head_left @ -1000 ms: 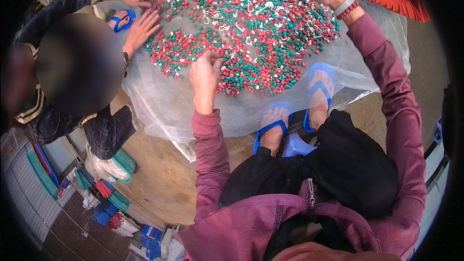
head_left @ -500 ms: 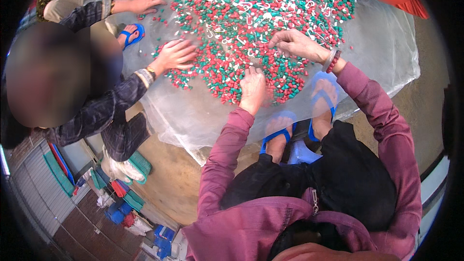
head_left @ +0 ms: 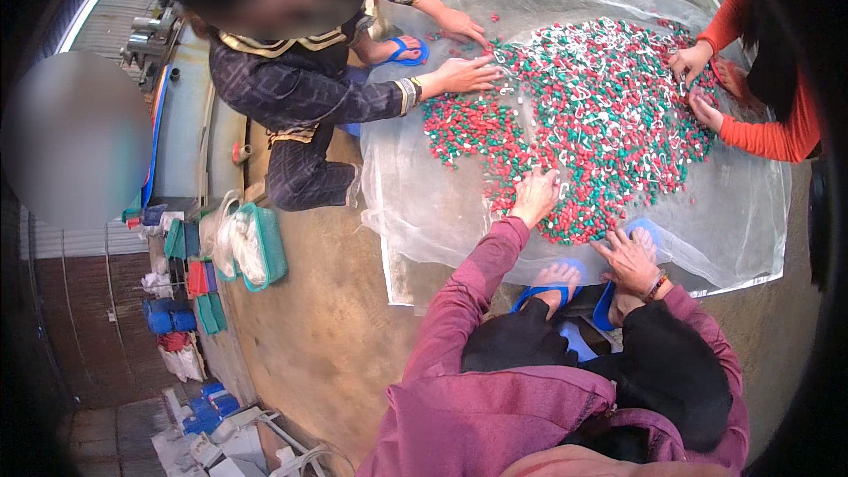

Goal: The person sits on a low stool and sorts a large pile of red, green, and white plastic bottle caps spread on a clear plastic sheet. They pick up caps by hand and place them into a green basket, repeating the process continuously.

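A wide heap of small red, green and white plastic pieces (head_left: 609, 115), mixed with white hook-shaped pieces, lies on a clear plastic sheet (head_left: 415, 221). My left hand (head_left: 536, 197) rests at the heap's near left part, fingers bent down and drawn together among the pieces; what they hold, if anything, is hidden. At the near edge of the heap, my right hand (head_left: 627, 263) is open, its fingers spread low over the sheet beside the red and green pieces.
At the far left a person in dark sleeves has both hands (head_left: 468, 73) at the heap. Another person's orange sleeves (head_left: 768, 139) reach in from the right. My feet in blue sandals (head_left: 558, 276) are at the sheet's near edge. A green basket (head_left: 265, 247) stands on the floor at left.
The view has swung left, so the heap sits further right. My right hand has come back from over the heap to its near edge. The orange-sleeved person now shows two hands.
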`<state>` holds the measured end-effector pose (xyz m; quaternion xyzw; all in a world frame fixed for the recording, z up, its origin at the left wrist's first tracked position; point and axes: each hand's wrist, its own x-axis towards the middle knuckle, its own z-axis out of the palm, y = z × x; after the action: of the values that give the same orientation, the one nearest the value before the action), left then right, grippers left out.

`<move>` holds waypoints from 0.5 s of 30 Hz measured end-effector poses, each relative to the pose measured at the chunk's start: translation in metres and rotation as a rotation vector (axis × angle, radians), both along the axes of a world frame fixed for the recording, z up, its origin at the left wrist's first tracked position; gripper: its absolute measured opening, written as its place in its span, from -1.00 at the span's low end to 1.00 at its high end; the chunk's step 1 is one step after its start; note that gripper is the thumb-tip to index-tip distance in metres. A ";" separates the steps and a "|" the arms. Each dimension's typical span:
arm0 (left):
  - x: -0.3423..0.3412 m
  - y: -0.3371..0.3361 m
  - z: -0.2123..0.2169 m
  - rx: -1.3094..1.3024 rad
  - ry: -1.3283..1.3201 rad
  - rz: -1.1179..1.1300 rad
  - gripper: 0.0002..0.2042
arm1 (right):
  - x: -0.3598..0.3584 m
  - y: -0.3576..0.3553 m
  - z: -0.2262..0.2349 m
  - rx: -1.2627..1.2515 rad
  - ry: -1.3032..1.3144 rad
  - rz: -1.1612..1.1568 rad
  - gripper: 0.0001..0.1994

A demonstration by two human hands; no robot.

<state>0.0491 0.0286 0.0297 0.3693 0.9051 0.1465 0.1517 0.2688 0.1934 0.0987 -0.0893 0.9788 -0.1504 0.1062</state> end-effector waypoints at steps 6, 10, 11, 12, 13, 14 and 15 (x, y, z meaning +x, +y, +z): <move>0.010 -0.001 -0.024 -0.010 0.112 -0.200 -0.75 | 0.017 0.003 -0.013 0.020 -0.117 0.223 -0.28; 0.029 0.007 -0.042 -0.011 0.319 -0.243 -0.81 | 0.024 0.017 -0.028 0.008 -0.128 0.244 -0.40; 0.032 0.009 -0.045 -0.058 0.320 -0.254 -0.81 | 0.026 0.019 -0.034 -0.009 -0.120 0.222 -0.47; 0.033 0.009 -0.046 -0.102 0.340 -0.245 -0.81 | 0.028 0.020 -0.039 -0.028 -0.113 0.199 -0.54; 0.032 0.009 -0.047 -0.126 0.348 -0.270 -0.79 | 0.032 0.022 -0.043 0.007 -0.076 0.197 -0.57; 0.029 0.007 -0.047 -0.108 0.407 -0.304 -0.77 | 0.033 0.026 -0.047 0.039 -0.043 0.192 -0.60; 0.022 0.007 -0.047 -0.182 0.428 -0.337 -0.76 | 0.036 0.029 -0.049 0.086 -0.078 0.173 -0.62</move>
<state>0.0709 0.0354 -0.0174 0.5219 0.8518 -0.0439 0.0119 0.3046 0.2221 0.0500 -0.1628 0.9682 -0.1020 0.1605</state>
